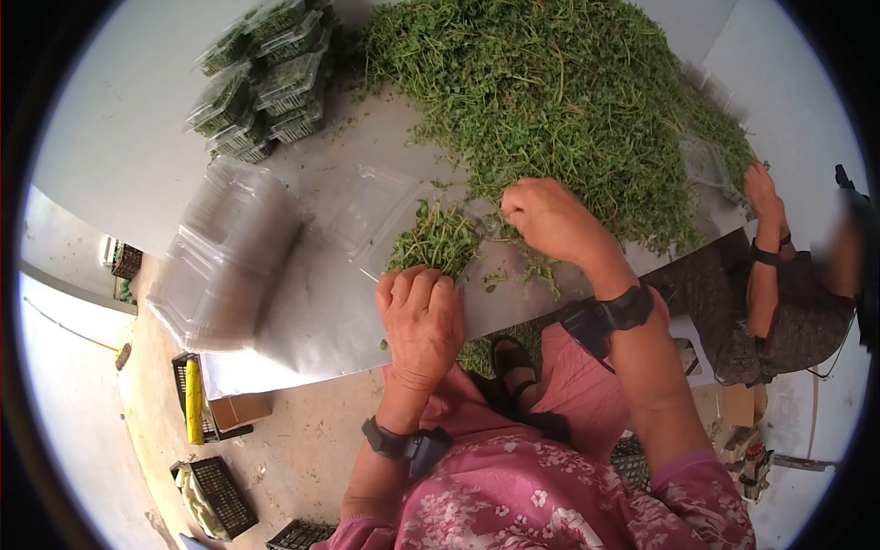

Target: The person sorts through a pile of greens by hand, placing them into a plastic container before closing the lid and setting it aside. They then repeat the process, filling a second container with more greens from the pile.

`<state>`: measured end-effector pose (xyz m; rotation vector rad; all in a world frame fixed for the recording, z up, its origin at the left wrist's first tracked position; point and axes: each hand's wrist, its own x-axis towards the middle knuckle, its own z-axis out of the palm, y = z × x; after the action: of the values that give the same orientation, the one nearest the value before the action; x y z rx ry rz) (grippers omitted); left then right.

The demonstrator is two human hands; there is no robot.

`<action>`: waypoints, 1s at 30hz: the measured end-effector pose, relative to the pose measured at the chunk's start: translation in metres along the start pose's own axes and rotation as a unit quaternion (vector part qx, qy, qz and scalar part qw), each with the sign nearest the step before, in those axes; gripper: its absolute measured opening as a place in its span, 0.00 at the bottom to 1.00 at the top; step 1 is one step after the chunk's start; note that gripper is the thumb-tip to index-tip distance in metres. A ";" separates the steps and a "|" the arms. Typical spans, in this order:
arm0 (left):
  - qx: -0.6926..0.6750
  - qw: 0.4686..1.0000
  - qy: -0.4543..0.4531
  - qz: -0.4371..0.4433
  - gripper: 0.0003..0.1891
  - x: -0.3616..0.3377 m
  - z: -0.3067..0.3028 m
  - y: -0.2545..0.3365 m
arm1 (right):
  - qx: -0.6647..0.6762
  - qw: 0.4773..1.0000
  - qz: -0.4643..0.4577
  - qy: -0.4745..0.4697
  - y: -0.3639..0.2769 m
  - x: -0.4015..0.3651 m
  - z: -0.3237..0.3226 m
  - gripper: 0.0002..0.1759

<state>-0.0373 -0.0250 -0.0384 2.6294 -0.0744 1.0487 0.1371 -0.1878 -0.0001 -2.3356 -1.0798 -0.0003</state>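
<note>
In the head view, an open clear plastic clamshell container [378,220] lies on the metal table, its lid folded back to the left. Its base is filled with leafy green sprigs [434,236]. My left hand [420,323] is closed over the near rim of that base, fingers curled and thumb hidden. To the right, my right hand [553,220] is closed with fingers bunched at the front edge of a large heap of greens [550,101]. What those fingers hold, if anything, is hidden. A few loose sprigs [541,272] lie below it.
Nested empty clamshells [220,257] stand at the left of the table [321,321]. Behind them are stacked filled, closed packs [261,82]. At right, another person's hand [761,191] is by the heap near a container [704,163]. Black crates [220,495] sit on the floor.
</note>
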 end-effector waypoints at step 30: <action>-0.003 1.000 -0.002 -0.004 0.11 -0.001 -0.001 0.001 | -0.088 0.985 0.151 0.005 0.033 0.002 -0.016 0.06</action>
<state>-0.0388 -0.0261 -0.0380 2.6247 -0.0681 1.0399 0.1654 -0.2112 -0.0027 -2.6345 -0.7364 0.0080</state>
